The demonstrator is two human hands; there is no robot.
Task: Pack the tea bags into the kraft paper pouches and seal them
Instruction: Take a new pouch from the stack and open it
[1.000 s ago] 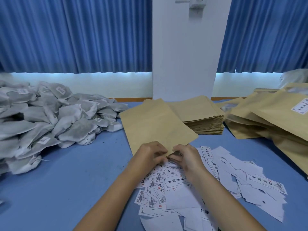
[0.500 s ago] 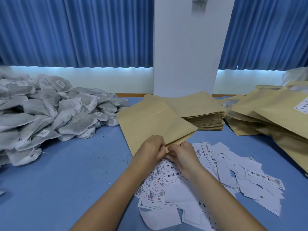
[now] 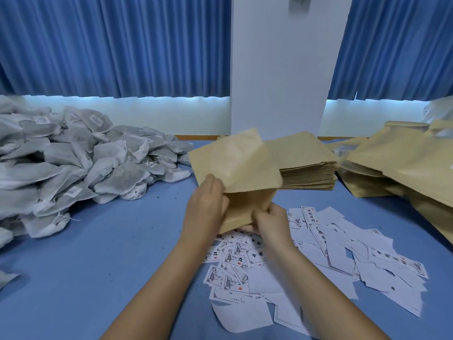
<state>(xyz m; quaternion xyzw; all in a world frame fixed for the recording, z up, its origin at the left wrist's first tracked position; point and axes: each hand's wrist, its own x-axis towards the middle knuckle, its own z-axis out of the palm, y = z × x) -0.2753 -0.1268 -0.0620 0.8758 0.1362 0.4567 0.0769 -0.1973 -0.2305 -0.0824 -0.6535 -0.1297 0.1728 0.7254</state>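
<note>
Two hands on one kraft paper pouch (image 3: 235, 163): left hand (image 3: 206, 207) grips its side, right hand (image 3: 272, 224) pinches the lower edge, above scattered labels (image 3: 331, 249); tea bags (image 3: 73, 163) piled left.

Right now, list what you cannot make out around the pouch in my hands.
Head view only.
kraft paper pouch: inside hidden by its own paper.
left hand: fingers hidden behind the pouch.
paper labels: print too small.
tea bag pile: cut by left edge.

One held pouch (image 3: 235, 163); one pouch stack (image 3: 308, 173); one tea-bag heap (image 3: 85, 163); many loose labels (image 3: 331, 253).
</note>
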